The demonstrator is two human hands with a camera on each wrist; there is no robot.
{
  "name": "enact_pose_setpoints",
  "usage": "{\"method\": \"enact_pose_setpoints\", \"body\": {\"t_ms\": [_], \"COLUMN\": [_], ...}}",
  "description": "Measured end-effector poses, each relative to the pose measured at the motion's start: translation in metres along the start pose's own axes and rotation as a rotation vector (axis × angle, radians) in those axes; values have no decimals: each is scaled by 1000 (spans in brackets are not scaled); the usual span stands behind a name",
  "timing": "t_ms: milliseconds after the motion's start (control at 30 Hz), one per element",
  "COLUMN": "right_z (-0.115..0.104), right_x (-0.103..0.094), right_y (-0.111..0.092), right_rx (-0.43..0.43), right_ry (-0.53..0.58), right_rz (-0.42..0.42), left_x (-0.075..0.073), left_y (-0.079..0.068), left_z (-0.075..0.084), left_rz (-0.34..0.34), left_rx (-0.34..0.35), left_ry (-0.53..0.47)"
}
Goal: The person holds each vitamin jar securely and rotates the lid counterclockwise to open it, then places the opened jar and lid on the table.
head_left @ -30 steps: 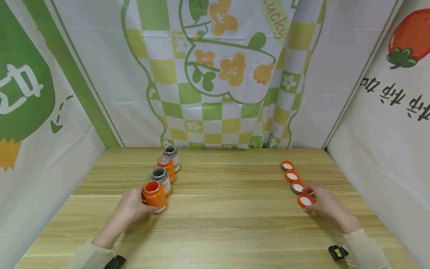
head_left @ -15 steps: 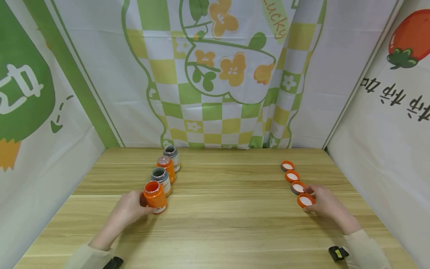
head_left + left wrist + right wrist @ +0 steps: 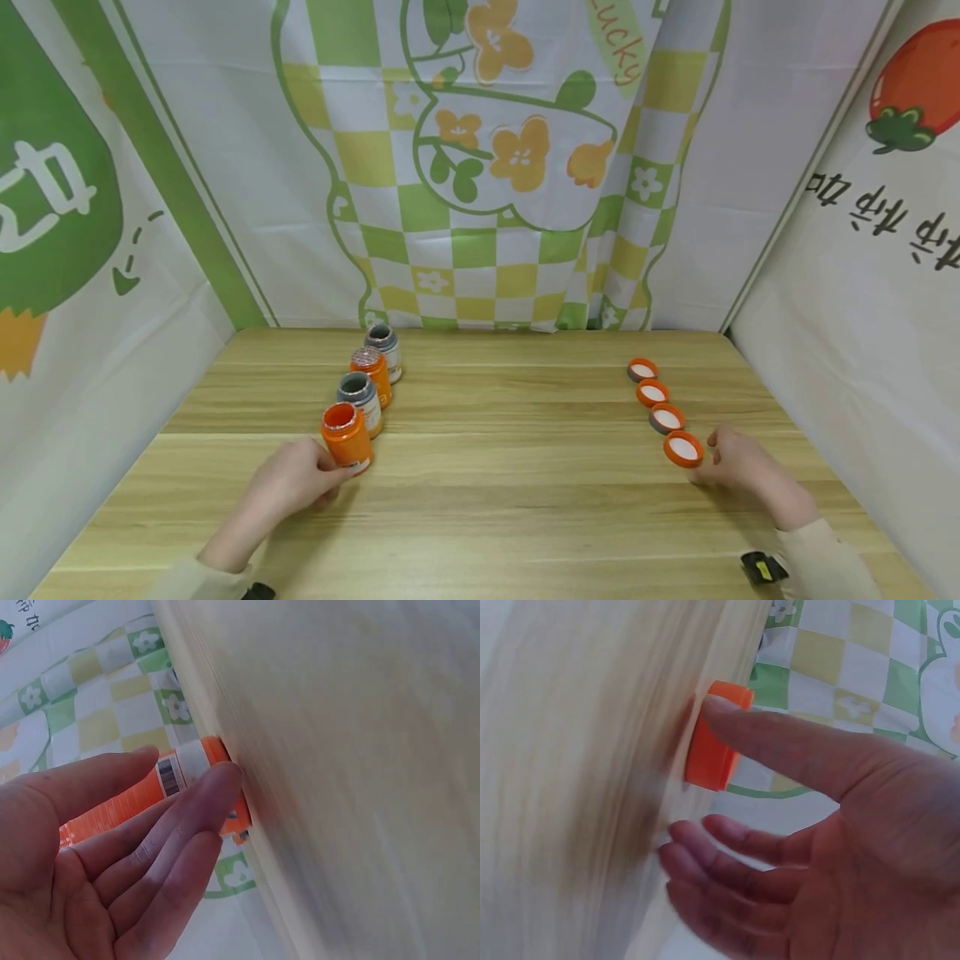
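Observation:
Open bottles stand in a slanting row on the left. The nearest is an orange bottle (image 3: 349, 450), upright; behind it come a grey-necked bottle (image 3: 367, 408), another orange bottle (image 3: 380, 379) and a further grey-necked bottle (image 3: 390, 354). My left hand (image 3: 292, 479) is beside the nearest bottle, its fingers loosely bent around nothing in the left wrist view. On the right, several screw caps lie with white insides up, the nearest an orange cap (image 3: 683, 449). Beside this cap is my right hand (image 3: 757, 475), fingers relaxed and apart; the thumb overlaps the cap (image 3: 712, 746) in the right wrist view.
Wooden tabletop (image 3: 510, 467) lies between the bottles and the caps. Behind the caps' front one are a grey-rimmed cap (image 3: 666, 419) and others running to the back. A checked cloth (image 3: 480, 275) hangs at the rear edge.
My left hand's fingers have come away from around the nearest orange bottle, and the hand has shifted slightly nearer. My right hand has drawn back rightward off the nearest cap. Bottles and caps stay put.

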State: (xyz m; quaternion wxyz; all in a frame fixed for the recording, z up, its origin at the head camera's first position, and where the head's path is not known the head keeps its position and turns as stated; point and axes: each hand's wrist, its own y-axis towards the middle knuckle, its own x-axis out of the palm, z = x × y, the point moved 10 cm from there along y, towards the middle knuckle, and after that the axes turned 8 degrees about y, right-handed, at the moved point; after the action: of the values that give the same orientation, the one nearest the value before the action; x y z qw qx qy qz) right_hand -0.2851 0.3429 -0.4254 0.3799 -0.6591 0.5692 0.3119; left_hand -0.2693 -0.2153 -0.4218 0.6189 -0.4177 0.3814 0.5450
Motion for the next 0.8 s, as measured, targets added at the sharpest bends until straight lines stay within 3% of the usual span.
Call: {"method": "enact_pose_setpoints", "body": {"t_ms": [100, 300, 533, 800], "right_z": [4, 0, -15, -44], "right_x": [2, 9, 20, 26], "right_y": [-4, -11, -15, -10], "right_rx": [54, 60, 30, -83], "right_ry": [-27, -68, -54, -50], "right_rz": [-38, -89, -142, -136], "left_x": [0, -3, 0, 1], "left_y": [-2, -7, -8, -4], "left_z": [7, 22, 39, 58], "left_rz": [13, 54, 79, 118], "left_rx": [38, 114, 148, 166], "left_ry": [19, 51, 36, -55]}}
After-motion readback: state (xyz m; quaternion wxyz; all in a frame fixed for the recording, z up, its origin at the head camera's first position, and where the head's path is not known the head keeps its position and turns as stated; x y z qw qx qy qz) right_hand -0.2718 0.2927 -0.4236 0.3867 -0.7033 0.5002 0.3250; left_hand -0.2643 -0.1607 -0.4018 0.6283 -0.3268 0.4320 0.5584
